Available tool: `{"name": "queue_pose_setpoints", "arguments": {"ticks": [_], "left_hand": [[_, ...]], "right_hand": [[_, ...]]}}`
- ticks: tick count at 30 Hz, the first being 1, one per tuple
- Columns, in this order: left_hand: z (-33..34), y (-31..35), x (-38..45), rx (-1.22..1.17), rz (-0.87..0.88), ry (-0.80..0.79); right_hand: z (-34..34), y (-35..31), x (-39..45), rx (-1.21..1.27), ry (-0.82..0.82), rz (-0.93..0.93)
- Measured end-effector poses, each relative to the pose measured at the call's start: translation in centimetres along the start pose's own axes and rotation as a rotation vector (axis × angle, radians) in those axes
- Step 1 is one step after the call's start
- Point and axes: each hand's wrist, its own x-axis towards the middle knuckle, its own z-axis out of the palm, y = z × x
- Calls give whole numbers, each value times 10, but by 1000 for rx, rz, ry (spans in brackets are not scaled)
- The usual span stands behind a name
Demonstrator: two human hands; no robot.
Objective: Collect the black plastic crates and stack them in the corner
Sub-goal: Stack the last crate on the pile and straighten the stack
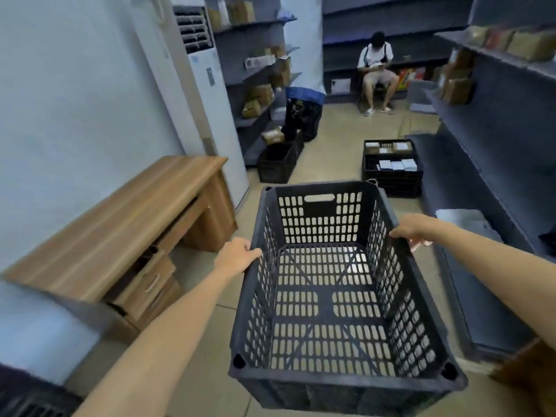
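Observation:
An empty black plastic crate (331, 383) with perforated walls is held up in front of me, above the tiled floor. My left hand (236, 255) grips its left rim and my right hand (413, 230) grips its right rim. Another empty black crate (276, 162) stands on the floor by the left shelving. Two more black crates (391, 182) sit stacked on the floor ahead at right, holding small boxes.
A wooden desk (126, 224) stands at left against the wall, beside a tall white air conditioner (210, 94). Grey shelving (493, 152) lines the right side and the back. A person (376, 73) sits at the far end. A dark bin (304, 115) stands by the left shelves.

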Motion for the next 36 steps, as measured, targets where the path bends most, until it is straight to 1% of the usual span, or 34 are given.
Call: {"name": "queue_pose_setpoints", "arguments": {"ticks": [1, 5, 9, 12, 15, 19, 20, 24, 26, 29, 31, 33, 36], "left_hand": [[-6, -4, -6, -1, -19, 22], [-29, -28, -41, 42, -134, 131], [-46, -60, -91, -1, -282, 246], [-53, -88, -146, -44, -376, 310], [-56, -118, -204, -64, -521, 388], [-59, -161, -281, -55, -697, 538], [-61, -171, -299, -51, -738, 565], [-67, -207, -364, -81, -842, 664], [-70, -226, -392, -122, -876, 708], [-78, -256, -434, -204, -906, 749], [-89, -277, -462, -230, -921, 765], [-102, -303, -488, -265, -931, 787], [-128, -342, -521, -362, -939, 817]], "right_hand": [[4, -4, 11, -1, -40, -25], [21, -41, 26, -142, -173, -168], [52, -93, 32, -267, -209, -339], [89, -134, 15, -333, -249, -473], [130, -173, -18, -421, -269, -571], [187, -215, -68, -640, -251, -777], [201, -224, -82, -664, -271, -807], [252, -250, -135, -719, -393, -857], [278, -261, -159, -705, -480, -868], [313, -281, -205, -642, -662, -816], [334, -298, -239, -688, -717, -793], [360, -316, -265, -727, -726, -805], [409, -347, -290, -826, -641, -873]]}}
